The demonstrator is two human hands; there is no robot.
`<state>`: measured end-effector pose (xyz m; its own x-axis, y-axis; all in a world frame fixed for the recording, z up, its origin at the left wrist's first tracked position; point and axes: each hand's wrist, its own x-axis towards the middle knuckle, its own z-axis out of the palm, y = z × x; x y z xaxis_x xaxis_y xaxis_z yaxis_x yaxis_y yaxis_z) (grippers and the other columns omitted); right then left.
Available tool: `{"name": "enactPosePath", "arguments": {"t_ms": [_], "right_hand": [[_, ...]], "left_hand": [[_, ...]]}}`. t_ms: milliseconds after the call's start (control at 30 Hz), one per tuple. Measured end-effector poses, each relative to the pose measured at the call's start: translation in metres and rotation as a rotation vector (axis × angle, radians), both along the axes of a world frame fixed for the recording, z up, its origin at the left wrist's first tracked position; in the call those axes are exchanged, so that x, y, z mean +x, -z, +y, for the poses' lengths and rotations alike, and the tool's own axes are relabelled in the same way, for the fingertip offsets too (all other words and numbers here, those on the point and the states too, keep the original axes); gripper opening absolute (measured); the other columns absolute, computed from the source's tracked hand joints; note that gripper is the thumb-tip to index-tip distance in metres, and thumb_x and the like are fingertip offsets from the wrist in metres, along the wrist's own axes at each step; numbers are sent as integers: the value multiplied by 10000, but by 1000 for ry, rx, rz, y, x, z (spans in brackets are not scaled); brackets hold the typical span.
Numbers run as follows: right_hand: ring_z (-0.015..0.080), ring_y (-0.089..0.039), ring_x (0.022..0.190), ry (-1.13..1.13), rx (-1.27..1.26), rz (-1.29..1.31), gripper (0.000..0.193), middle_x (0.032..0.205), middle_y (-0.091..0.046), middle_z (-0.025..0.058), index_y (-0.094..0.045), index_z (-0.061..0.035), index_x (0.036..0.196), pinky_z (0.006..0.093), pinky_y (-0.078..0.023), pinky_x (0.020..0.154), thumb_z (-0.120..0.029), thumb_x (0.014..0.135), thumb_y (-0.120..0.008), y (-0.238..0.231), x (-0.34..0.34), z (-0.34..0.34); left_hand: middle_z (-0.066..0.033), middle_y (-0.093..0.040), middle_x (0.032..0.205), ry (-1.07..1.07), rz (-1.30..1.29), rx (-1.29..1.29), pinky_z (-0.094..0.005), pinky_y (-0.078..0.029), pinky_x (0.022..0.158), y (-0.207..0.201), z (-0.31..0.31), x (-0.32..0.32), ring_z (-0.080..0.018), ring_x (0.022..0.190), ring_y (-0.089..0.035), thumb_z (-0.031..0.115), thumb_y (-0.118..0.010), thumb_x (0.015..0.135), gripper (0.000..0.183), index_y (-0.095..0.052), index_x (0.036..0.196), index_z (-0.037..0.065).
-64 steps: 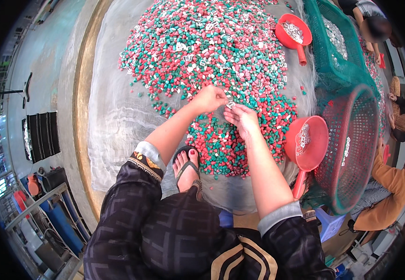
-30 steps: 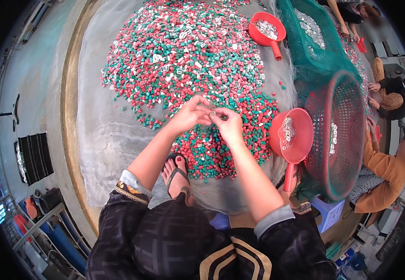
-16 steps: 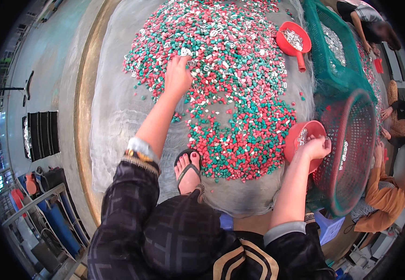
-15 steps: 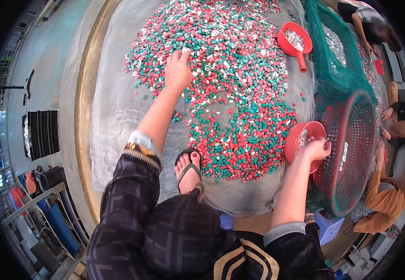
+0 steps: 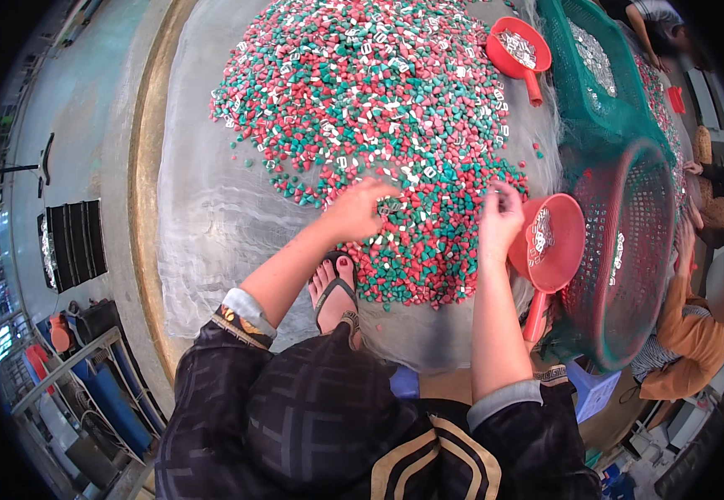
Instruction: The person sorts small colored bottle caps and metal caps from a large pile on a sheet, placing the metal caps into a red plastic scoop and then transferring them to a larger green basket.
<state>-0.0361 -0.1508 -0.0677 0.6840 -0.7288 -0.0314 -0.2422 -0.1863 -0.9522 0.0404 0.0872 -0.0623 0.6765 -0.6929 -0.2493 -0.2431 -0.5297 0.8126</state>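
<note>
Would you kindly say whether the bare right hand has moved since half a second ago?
Yes: the right hand has moved left and up relative to the nearer round red plastic scoop.

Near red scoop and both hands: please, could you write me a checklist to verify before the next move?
1. Near red scoop uncovered: ok, its bowl opens toward the camera, with white pieces inside.
2. Left hand at the pile: ok, over its nearer part.
3. Left hand free of pieces: cannot tell, its fingertips blend into the pile.
4. Right hand free of pieces: cannot tell, its fingers are curled and small.
5. White pieces apart from red and green ones: not ok, they are mixed in the pile.
</note>
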Motion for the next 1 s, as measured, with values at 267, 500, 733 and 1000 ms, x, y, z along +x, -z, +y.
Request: {"name": "enactPosePath", "arguments": {"t_ms": [267,500,733,1000], "right_hand": [[116,-557,545,-323,-92,361,121,622,-604,36,-668,-61,859,271,-447,533,-109,749,-658,22,-14,23],[233,-608,685,-443,-206,482,183,772,-623,98,-664,-73,894,348,-474,655,-155,731,-658,19,-4,52],[267,-597,744,-389,-352,461,218,809,-603,98,-648,-82,953,370,-468,672,-143,744,-655,17,17,55],[289,-553,892,-488,-707,469,308,920,-566,105,-622,-132,1023,405,-443,791,-171,723,-684,32,47,55]], "left_hand": [[-106,-630,901,-199,-101,176,-361,-489,714,20,18,7,-248,787,-619,69,-633,720,200,-654,919,77],[-98,-603,827,-32,-331,107,-375,-485,691,38,-14,0,-267,773,-608,210,-693,708,232,-658,908,98],[-58,-617,714,-344,192,-96,-257,-456,555,51,-3,24,-138,631,-589,147,-648,773,150,-636,866,29],[-109,-622,817,-650,748,-834,-286,-503,671,21,47,55,-185,735,-618,26,-556,810,83,-535,889,39]]}}
